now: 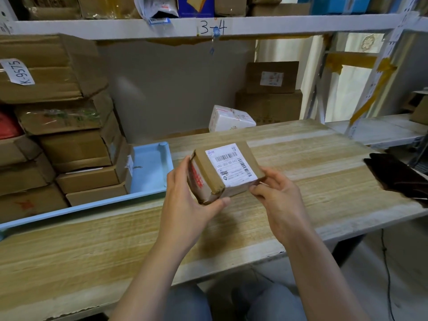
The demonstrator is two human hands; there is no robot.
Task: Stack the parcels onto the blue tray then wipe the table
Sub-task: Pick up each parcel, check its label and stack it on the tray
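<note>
I hold a small brown cardboard parcel [225,171] with a white shipping label above the middle of the wooden table [301,181]. My left hand [187,193] grips its left end and near corner. My right hand [275,195] pinches its right near edge. The light blue tray [150,172] lies at the left of the table, and several brown cardboard boxes [76,154] are stacked high in its left part. Its right end is bare. A dark cloth [398,174] lies at the table's right edge.
Behind the table, a white parcel [229,119] and two brown boxes [271,98] stand on a lower shelf. An upper shelf [208,26] marked "3-4" holds more parcels. Metal rack posts [370,89] rise at the right.
</note>
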